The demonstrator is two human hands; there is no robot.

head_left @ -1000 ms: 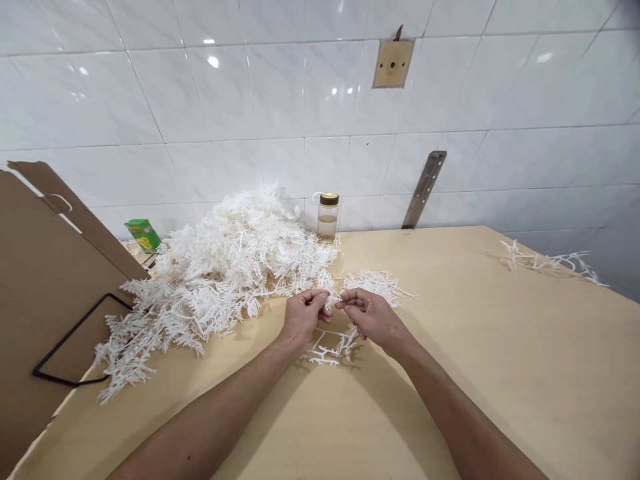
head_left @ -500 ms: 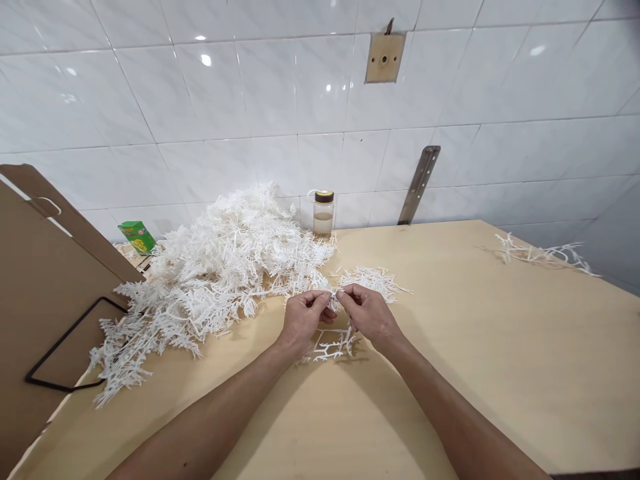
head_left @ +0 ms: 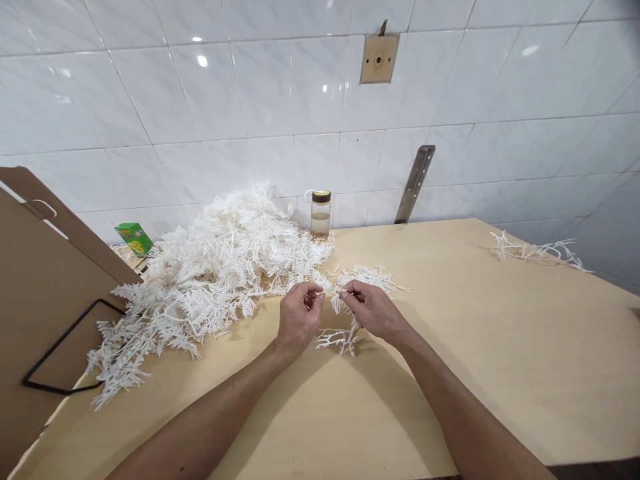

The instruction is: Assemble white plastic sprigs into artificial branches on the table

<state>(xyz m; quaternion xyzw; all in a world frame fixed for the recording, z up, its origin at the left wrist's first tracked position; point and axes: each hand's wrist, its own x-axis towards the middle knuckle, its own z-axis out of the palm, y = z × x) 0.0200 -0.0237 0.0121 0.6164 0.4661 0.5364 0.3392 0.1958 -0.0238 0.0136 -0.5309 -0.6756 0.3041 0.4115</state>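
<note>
My left hand (head_left: 301,316) is closed in a pinch near the middle of the table; what its fingertips hold is too small to name. Just right of it, my right hand (head_left: 369,308) is closed on a white branched plastic piece (head_left: 340,339), which hangs below the fingers over the tabletop. Behind my hands lies a small pile of thin white sticks (head_left: 373,277). A large heap of white branched pieces (head_left: 220,260) spreads to the left and back.
A lidded jar (head_left: 321,217) stands behind the heap by the tiled wall. At left are a green box (head_left: 135,239), a cardboard box (head_left: 50,293) and a black wire frame (head_left: 55,343). White branches (head_left: 543,252) lie on the table (head_left: 500,347) at back right.
My hands have moved slightly apart, and my left hand's fingertips have drawn away from the right's. The hanging white piece has swung or turned a little. The whole view has shifted slightly.
</note>
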